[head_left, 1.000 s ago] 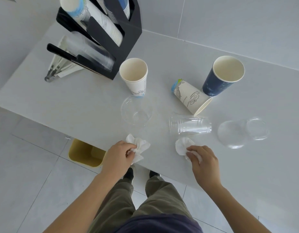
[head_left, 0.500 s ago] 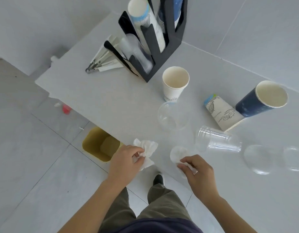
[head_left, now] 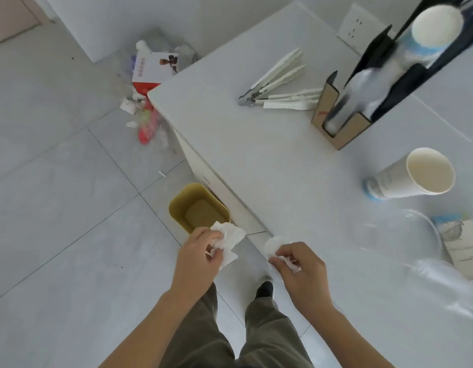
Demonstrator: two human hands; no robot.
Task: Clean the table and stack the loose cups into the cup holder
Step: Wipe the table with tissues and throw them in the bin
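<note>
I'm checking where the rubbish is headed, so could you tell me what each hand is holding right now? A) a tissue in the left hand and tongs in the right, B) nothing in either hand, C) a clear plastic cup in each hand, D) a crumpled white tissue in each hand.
D: the left hand grips a crumpled tissue just beside the yellow bin, and the right hand pinches a second tissue at the table edge.

Bin [head_left: 199,207] on floor left of table [head_left: 269,155], cup holder [head_left: 363,102] at back — tongs [head_left: 277,86] left of it
</note>
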